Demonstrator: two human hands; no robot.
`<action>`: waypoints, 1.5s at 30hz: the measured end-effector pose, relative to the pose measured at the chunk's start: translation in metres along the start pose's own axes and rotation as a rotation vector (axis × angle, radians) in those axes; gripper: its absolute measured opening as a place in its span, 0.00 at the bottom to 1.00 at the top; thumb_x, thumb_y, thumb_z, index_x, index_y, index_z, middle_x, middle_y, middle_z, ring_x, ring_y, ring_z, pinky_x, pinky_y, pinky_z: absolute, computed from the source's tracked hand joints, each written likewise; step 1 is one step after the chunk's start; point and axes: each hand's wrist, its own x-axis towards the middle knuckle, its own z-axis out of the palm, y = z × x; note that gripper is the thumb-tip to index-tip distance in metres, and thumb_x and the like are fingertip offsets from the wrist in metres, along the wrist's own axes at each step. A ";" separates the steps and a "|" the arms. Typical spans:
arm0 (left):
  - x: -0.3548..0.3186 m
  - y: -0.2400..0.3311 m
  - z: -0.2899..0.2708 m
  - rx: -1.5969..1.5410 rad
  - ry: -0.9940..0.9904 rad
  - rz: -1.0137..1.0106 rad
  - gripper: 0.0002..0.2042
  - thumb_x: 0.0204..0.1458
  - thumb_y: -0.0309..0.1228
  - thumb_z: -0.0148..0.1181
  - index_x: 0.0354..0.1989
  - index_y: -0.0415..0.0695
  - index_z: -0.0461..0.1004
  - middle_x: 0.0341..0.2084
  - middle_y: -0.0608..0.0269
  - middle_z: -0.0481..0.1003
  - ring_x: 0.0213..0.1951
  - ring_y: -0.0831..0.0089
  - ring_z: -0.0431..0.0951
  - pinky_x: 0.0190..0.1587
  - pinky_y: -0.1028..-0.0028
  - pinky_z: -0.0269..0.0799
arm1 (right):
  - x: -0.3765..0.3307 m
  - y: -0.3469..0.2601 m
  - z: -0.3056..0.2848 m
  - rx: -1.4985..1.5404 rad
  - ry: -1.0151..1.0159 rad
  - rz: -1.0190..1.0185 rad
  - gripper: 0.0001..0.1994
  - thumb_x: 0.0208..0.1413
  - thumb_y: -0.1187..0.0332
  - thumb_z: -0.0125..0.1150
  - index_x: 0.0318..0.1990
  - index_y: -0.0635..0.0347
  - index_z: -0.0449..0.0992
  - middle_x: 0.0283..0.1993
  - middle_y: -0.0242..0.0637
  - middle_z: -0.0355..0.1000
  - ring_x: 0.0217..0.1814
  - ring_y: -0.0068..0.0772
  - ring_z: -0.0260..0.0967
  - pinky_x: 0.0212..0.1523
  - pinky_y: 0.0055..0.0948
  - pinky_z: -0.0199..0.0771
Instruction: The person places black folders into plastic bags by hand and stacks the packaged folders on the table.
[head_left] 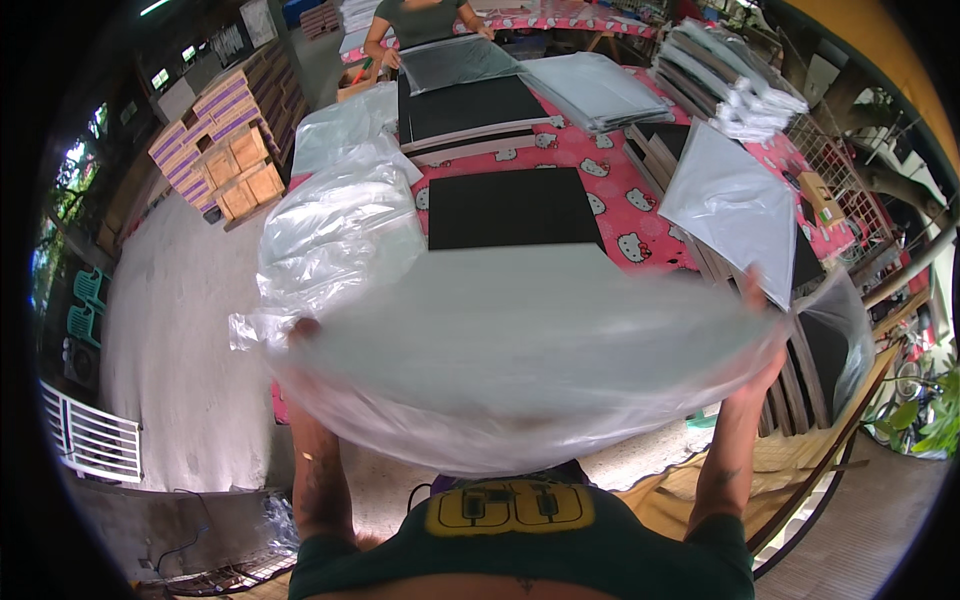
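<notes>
A wide pale grey panel in a clear plastic bag (520, 340) hangs in front of my body, smeared by motion. My left hand (303, 350) grips its left edge, the fingers partly hidden by the plastic. At the opposite edge my right hand (765, 350) is closed on the bagged panel, with the thumb up at the rim. Just beyond it a black panel (512, 208) lies flat on the table. Heaped clear plastic bags (345, 225) lie near my left hand. Close to my right hand, a white plastic-wrapped panel (735, 205) rests on a stack of dark panels.
A pink patterned cloth (630, 215) covers the table. Across it, a person (425, 25) handles a plastic-covered black panel (460, 65). Wrapped panels (600, 90) are stacked at the back. Cardboard boxes (225, 150) stand at left, and a wire rack (850, 160) stands at right.
</notes>
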 end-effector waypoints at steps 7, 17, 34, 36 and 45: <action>0.135 0.072 0.094 -1.039 -0.395 0.055 0.17 0.59 0.27 0.50 0.58 0.46 0.64 0.53 0.58 0.71 0.54 0.62 0.72 0.59 0.54 0.65 | 0.172 0.018 0.020 0.034 0.061 -0.016 0.13 0.61 0.67 0.53 0.52 0.55 0.71 0.50 0.36 0.74 0.54 0.33 0.70 0.57 0.40 0.68; 0.167 -0.210 0.081 -0.936 -0.135 -0.453 0.09 0.57 0.28 0.54 0.45 0.43 0.72 0.37 0.64 0.76 0.40 0.70 0.76 0.48 0.64 0.72 | 0.146 0.171 -0.204 0.231 0.404 0.259 0.08 0.59 0.66 0.55 0.43 0.56 0.74 0.43 0.34 0.74 0.47 0.32 0.71 0.51 0.41 0.71; 0.089 -0.112 0.415 -0.186 -0.783 -0.176 0.14 0.60 0.38 0.52 0.43 0.39 0.71 0.28 0.66 0.72 0.22 0.80 0.73 0.21 0.81 0.65 | 0.079 -0.124 -0.280 -0.881 0.818 -0.226 0.25 0.56 0.60 0.62 0.53 0.73 0.66 0.50 0.41 0.68 0.52 0.29 0.63 0.58 0.30 0.59; 0.087 -0.115 0.460 -0.084 -0.866 -0.312 0.12 0.58 0.38 0.54 0.40 0.41 0.72 0.27 0.67 0.71 0.25 0.75 0.75 0.23 0.79 0.70 | 0.077 -0.154 -0.307 -0.775 0.817 -0.216 0.22 0.57 0.61 0.61 0.50 0.72 0.67 0.47 0.41 0.70 0.51 0.29 0.64 0.56 0.29 0.60; 0.066 -0.146 0.573 -0.459 -0.618 -0.647 0.04 0.56 0.24 0.53 0.37 0.37 0.69 0.32 0.57 0.71 0.31 0.65 0.78 0.30 0.72 0.79 | 0.074 -0.215 -0.393 -1.251 1.039 -0.039 0.15 0.56 0.64 0.59 0.45 0.65 0.72 0.30 0.35 0.70 0.25 0.26 0.68 0.17 0.26 0.68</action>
